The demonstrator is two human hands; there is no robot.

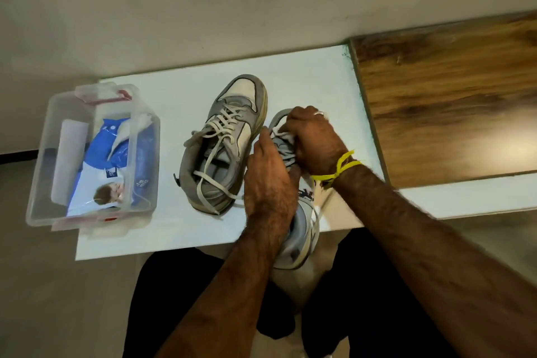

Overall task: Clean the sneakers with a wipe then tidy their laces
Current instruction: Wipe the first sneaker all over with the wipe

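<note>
Lower centre-right: left hand [268, 183] grips the grey-and-white lace-up sneaker [302, 229] by its side, steadying it. Right hand [312, 139], fingers curled, pinches something white at its laces; wipe or lace, cannot tell. Second grey-and-white sneaker [229, 136] rests mid-frame, laces loose.

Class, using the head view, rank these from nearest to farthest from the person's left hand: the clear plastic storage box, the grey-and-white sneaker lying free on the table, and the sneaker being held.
1. Held sneaker, under the left hand.
2. Free grey-and-white sneaker, just left.
3. Clear plastic storage box, far left.
</note>
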